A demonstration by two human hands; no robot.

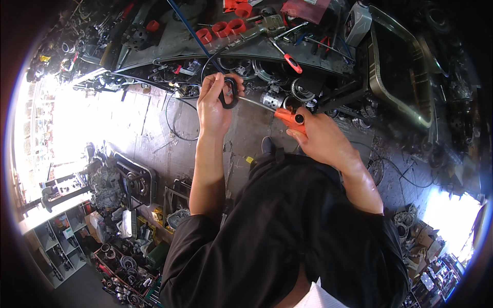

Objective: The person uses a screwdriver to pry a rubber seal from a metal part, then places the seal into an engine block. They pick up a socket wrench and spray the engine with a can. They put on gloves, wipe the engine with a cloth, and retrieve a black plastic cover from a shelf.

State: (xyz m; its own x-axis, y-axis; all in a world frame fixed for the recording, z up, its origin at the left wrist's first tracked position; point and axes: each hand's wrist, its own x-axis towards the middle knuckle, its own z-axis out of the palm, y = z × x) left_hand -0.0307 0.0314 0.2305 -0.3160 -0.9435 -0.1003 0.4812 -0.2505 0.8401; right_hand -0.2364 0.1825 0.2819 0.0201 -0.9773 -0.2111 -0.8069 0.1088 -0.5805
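Note:
My left hand [213,110], raised near the front edge of the workbench, grips a black oval ring-shaped part [229,105] between thumb and fingers. My right hand [327,138] is closed round an orange blow gun [289,119]. Its thin metal nozzle [259,104] points left, and the tip reaches the side of the black part by my left fingers; whether it touches cannot be made out. Both hands are held in front of my body, above the floor.
Red ring-shaped pieces [221,29], a red-handled tool [292,63] and a white bottle [358,23] lie or stand on the dark workbench [179,46]. A large rimmed pan [377,77] is at the right. Metal parts crowd below the bench. A hose [168,120] curves across the floor.

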